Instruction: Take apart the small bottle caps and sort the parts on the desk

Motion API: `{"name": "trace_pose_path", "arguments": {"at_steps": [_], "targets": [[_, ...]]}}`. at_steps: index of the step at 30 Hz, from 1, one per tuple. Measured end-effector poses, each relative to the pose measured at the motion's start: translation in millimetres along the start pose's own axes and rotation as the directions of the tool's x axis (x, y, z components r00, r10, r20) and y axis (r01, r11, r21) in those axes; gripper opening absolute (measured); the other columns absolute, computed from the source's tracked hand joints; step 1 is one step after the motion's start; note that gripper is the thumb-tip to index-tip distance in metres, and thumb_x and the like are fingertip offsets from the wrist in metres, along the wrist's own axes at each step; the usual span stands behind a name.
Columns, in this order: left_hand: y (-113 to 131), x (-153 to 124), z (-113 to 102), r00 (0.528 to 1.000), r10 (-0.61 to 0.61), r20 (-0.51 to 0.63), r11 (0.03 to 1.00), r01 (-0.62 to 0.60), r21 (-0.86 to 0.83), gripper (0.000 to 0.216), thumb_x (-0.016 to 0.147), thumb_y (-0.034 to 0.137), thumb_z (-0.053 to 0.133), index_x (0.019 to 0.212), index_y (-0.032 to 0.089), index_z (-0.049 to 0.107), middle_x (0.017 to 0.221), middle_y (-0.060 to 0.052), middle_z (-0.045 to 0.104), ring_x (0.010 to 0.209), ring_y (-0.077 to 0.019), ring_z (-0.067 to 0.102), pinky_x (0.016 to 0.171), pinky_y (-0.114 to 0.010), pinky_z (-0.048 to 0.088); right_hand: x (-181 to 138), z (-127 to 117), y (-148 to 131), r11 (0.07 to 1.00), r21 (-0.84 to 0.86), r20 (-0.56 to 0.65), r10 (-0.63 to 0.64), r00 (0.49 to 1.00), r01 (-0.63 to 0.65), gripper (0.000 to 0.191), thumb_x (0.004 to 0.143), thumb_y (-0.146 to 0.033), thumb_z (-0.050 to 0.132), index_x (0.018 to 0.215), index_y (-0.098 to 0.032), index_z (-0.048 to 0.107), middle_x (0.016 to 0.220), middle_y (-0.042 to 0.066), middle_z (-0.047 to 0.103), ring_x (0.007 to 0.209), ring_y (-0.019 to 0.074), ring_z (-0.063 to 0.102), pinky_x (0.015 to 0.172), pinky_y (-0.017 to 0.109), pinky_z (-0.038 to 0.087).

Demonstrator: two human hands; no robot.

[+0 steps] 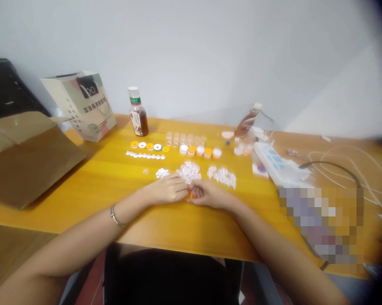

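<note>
My left hand (167, 189) and my right hand (210, 194) meet on the yellow table (114, 186), fingers pinched together around a small orange round piece (188, 195). Just beyond them lie heaps of small white ring-like parts (188, 171) and a second heap (223, 175). Further back stand a row of orange and white caps (199, 150), small clear vials (186, 138), flat discs (149, 146) and a line of tiny white pieces (145, 156).
A brown-liquid bottle (138, 112) stands at the back, a second bottle (247, 121) leans at right. A paper bag (82, 103) and open cardboard box (25, 156) sit left. A white power strip (278, 163) and cables (340, 167) lie right.
</note>
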State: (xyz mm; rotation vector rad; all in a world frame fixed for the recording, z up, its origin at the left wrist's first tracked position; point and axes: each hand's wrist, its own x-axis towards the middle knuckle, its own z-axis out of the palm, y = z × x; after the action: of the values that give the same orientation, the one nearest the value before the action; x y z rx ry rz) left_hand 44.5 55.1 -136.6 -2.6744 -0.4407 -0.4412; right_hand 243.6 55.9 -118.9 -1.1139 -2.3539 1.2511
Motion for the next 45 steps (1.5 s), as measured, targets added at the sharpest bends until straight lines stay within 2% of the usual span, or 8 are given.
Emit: {"name": "trace_pose_path", "arguments": {"at_steps": [9, 17, 25, 28, 31, 34, 36, 45], "targets": [[-2.1, -1.4, 5.3, 0.991, -0.136, 0.020, 0.951, 0.136, -0.278, 0.021, 0.091, 0.024, 0.038, 0.088, 0.017, 0.057, 0.078, -0.002, 0.062, 0.074, -0.0121, 0.051, 0.071, -0.028, 0.032, -1.0, 0.0, -0.6, 1.000, 0.023, 0.012, 0.001, 1.000, -0.001, 0.016, 0.068, -0.024, 0.060, 0.079, -0.018, 0.051, 0.060, -0.005, 0.046, 0.057, 0.0096, 0.044, 0.053, 0.022, 0.036], [-3.7, -3.6, 6.3, 0.963, -0.256, 0.083, 0.836, 0.264, -0.481, 0.020, 0.088, 0.028, 0.043, 0.082, 0.017, 0.059, 0.076, -0.002, 0.061, 0.072, -0.0112, 0.054, 0.073, -0.025, 0.035, -1.0, -0.9, 0.3, 1.000, 0.007, 0.020, -0.005, 1.000, 0.005, 0.016, 0.069, -0.022, 0.060, 0.081, -0.017, 0.052, 0.061, -0.005, 0.045, 0.057, 0.0090, 0.043, 0.053, 0.021, 0.036], [-25.5, -12.8, -12.0, 0.930, -0.364, 0.050, 0.860, 0.357, -0.364, 0.017, 0.086, 0.027, 0.044, 0.082, 0.017, 0.058, 0.076, -0.002, 0.060, 0.074, -0.0126, 0.052, 0.072, -0.026, 0.036, -0.5, -0.1, 3.5, 1.000, 0.016, 0.024, -0.002, 1.000, 0.002, 0.017, 0.069, -0.024, 0.060, 0.083, -0.018, 0.053, 0.062, -0.005, 0.045, 0.057, 0.0092, 0.044, 0.053, 0.021, 0.035], [-50.0, -32.1, -33.2, 0.854, -0.505, 0.124, 0.846, 0.518, -0.123, 0.015, 0.082, 0.023, 0.046, 0.076, 0.016, 0.058, 0.076, -0.005, 0.061, 0.074, -0.0156, 0.053, 0.071, -0.028, 0.035, -0.6, 0.1, 4.3, 1.000, 0.024, 0.025, -0.010, 1.000, 0.009, 0.019, 0.069, -0.024, 0.061, 0.084, -0.018, 0.052, 0.063, -0.005, 0.046, 0.058, 0.0094, 0.045, 0.053, 0.021, 0.035], [-66.1, -51.5, -49.9, 0.671, -0.682, 0.291, 0.720, 0.685, 0.111, 0.012, 0.074, 0.017, 0.047, 0.067, 0.016, 0.056, 0.072, -0.005, 0.062, 0.066, -0.0158, 0.053, 0.063, -0.028, 0.033, -1.1, 0.3, 4.0, 1.000, 0.016, 0.021, -0.006, 1.000, 0.006, 0.019, 0.068, -0.024, 0.061, 0.084, -0.018, 0.052, 0.063, -0.004, 0.047, 0.058, 0.0095, 0.045, 0.053, 0.021, 0.035], [-67.6, -58.9, -54.5, 0.512, -0.745, 0.428, 0.632, 0.747, 0.206, 0.013, 0.069, 0.014, 0.046, 0.059, 0.016, 0.053, 0.062, -0.004, 0.061, 0.055, -0.0141, 0.050, 0.056, -0.026, 0.031, -1.5, 0.3, 3.5, 1.000, 0.013, 0.023, -0.002, 1.000, 0.002, 0.019, 0.068, -0.025, 0.061, 0.084, -0.018, 0.052, 0.063, -0.004, 0.047, 0.058, 0.0096, 0.045, 0.053, 0.021, 0.035], [-64.2, -56.9, -52.5, 0.481, -0.735, 0.478, 0.630, 0.746, 0.217, 0.014, 0.068, 0.015, 0.046, 0.055, 0.016, 0.051, 0.057, -0.004, 0.059, 0.052, -0.0138, 0.049, 0.054, -0.026, 0.031, -1.5, 0.2, 3.6, 1.000, 0.014, 0.024, -0.005, 1.000, 0.005, 0.020, 0.068, -0.025, 0.061, 0.084, -0.018, 0.052, 0.063, -0.004, 0.047, 0.058, 0.0097, 0.045, 0.053, 0.021, 0.035], [-58.4, -49.8, -46.6, 0.452, -0.729, 0.515, 0.627, 0.742, 0.236, 0.015, 0.070, 0.019, 0.044, 0.058, 0.016, 0.053, 0.063, -0.007, 0.062, 0.058, -0.0177, 0.054, 0.055, -0.027, 0.033, -1.3, 0.5, 4.2, 1.000, 0.007, 0.024, -0.009, 1.000, 0.009, 0.019, 0.068, -0.024, 0.060, 0.085, -0.019, 0.051, 0.064, -0.004, 0.046, 0.059, 0.0101, 0.045, 0.053, 0.022, 0.035]]}}
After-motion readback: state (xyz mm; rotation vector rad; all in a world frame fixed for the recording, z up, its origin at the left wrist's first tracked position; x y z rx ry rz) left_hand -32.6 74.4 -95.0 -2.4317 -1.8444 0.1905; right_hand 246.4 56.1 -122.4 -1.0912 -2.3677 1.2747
